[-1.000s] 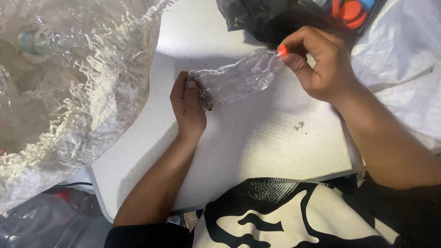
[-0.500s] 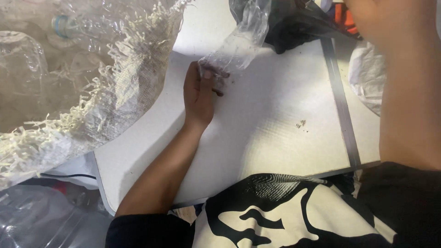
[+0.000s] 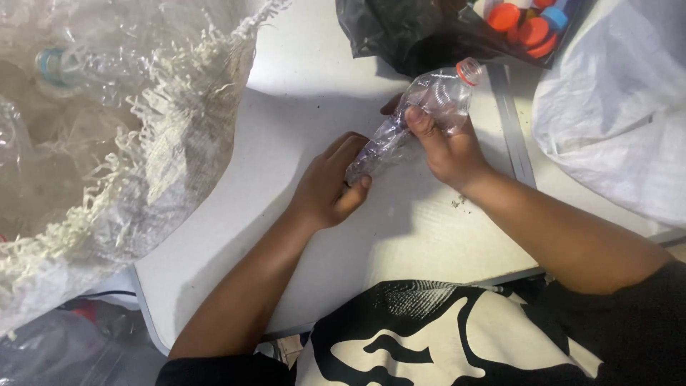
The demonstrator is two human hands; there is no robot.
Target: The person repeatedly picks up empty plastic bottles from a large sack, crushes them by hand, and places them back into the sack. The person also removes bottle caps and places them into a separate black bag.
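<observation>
The crushed clear plastic bottle (image 3: 414, 121) lies slanted across the white table (image 3: 236, 236), bridging the two hands, its orange neck ring (image 3: 469, 71) pointing up and away from the person and its flattened base down toward the left hand. The right hand (image 3: 446, 146) is closed around the upper half of the bottle, thumb pressed over the top of the body and the other fingers curled beneath, a grip that seems meant to pin the soft, crumpled wall so it cannot twist or spring back. The left hand (image 3: 332, 187) rests knuckles-up on the table just beside the right, its fingers folded loosely over the bottle's lower end and the thumb tucked against it; it looks as though it is pinching or picking at something on the plastic there, though what the fingertips have hold of is too small to tell. Just beyond the right hand, past the bottle's neck, a black plastic bag (image 3: 400, 32) sits with loose bottle caps (image 3: 525, 21) in orange, red and blue gathered next to it, within easy reach of that hand. To the outer side of the right forearm lies a white woven sack (image 3: 614, 121). Well off to the far side of the left hand, a large frayed mesh sack (image 3: 128, 143) holds more clear bottles, one with a blue cap showing through.
</observation>
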